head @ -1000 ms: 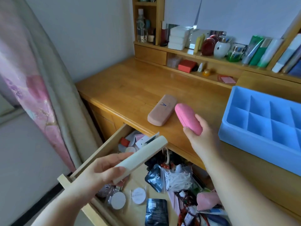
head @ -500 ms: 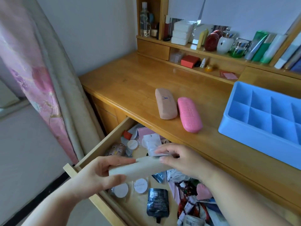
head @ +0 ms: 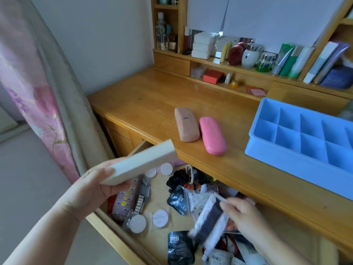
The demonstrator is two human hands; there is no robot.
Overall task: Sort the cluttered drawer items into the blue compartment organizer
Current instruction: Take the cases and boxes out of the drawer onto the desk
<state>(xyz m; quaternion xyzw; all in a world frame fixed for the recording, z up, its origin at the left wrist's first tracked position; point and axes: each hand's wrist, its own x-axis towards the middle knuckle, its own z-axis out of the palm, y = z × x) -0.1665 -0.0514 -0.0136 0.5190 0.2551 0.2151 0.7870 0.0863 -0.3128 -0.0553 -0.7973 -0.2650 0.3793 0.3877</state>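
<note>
The blue compartment organizer sits on the desk at the right, its cells bare. My left hand grips a long cream box above the open drawer's left end. Over the drawer's middle, my right hand pinches a dark packet with white fuzzy edges, blurred by motion. The drawer holds several sachets, round white pads, a patterned pouch and black hair ties. On the desktop lie a beige glasses case and, next to it, a pink glasses case.
A wooden shelf unit at the desk's back carries bottles, jars, tubes and boxes. A pink flowered curtain hangs at the left, close to the drawer's corner. The desktop left of the cases is bare wood.
My right hand let go of the pink case on the desk, touched the cream box, then dropped into the drawer and picked up the fuzzy-edged packet. My left hand raised the cream box.
</note>
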